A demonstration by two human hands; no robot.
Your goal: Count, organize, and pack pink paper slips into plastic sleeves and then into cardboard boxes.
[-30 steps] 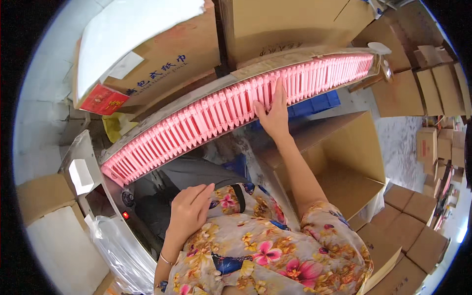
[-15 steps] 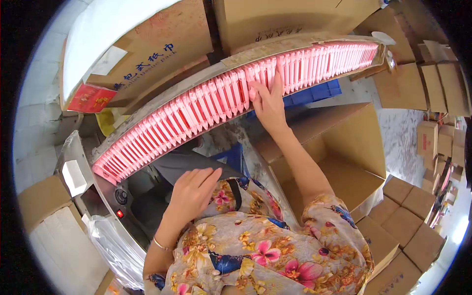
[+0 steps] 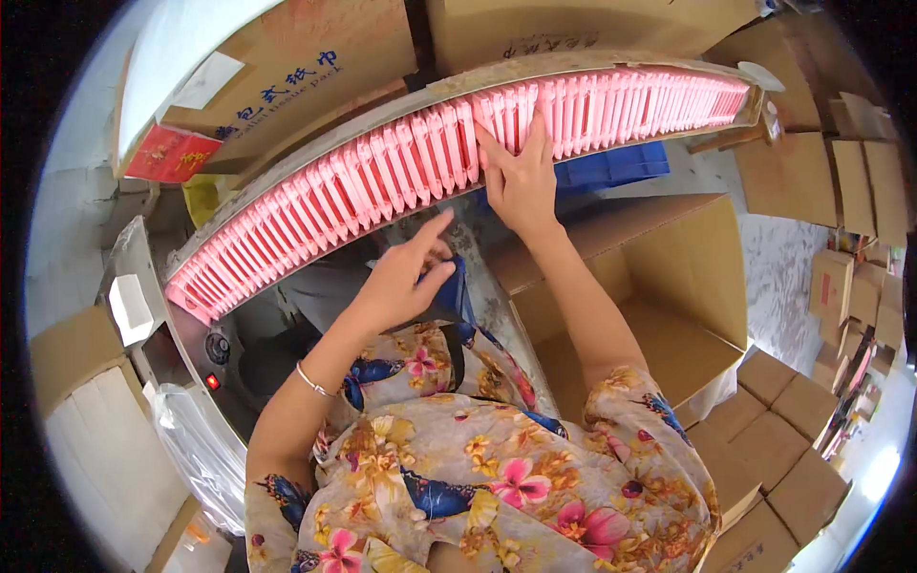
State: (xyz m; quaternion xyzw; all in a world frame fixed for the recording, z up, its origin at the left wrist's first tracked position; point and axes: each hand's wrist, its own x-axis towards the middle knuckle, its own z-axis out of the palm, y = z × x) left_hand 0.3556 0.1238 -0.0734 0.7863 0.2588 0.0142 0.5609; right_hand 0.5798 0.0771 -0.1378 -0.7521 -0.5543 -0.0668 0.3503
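A long row of pink packets (image 3: 401,172) stands on edge along a grey conveyor trough (image 3: 315,148) that curves across the view. My right hand (image 3: 521,177) reaches up into the row, fingers wrapped around a few packets near its middle. My left hand (image 3: 406,277) hovers lower, fingers spread and pointing up toward the row, holding nothing, just above a dark blue cloth (image 3: 454,296). A bracelet sits on my left wrist. My flowered top fills the bottom of the view.
An open empty cardboard box (image 3: 669,286) stands right of my right arm. A blue crate (image 3: 611,167) sits behind it. Large cartons (image 3: 315,67) rise beyond the trough. Small brown boxes (image 3: 793,430) pile at the right. A metal machine with a red light (image 3: 212,382) is at the left.
My left hand rose from my lap toward the pink row, with its fingers spreading. My right hand slid left along the row and closed on packets.
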